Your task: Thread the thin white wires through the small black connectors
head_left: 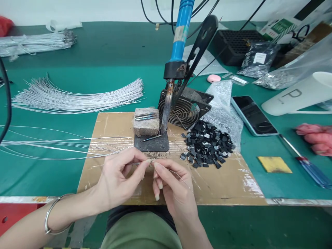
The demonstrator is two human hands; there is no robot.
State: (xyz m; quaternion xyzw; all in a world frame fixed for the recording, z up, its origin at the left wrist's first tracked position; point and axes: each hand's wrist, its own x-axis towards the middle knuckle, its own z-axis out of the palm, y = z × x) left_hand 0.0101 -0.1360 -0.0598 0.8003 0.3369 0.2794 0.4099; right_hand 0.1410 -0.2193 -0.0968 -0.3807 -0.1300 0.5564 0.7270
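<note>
Where left hand [116, 180] and right hand [178, 188] meet, fingers [140, 170] of both pinched on perhaps one thin wire [151, 161], one blue-handled iron [179, 38] beyond

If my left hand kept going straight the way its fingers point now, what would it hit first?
Most likely your bare right hand: its fingertips are right beside those of your left hand, though the depth between them is hard to judge.
</note>
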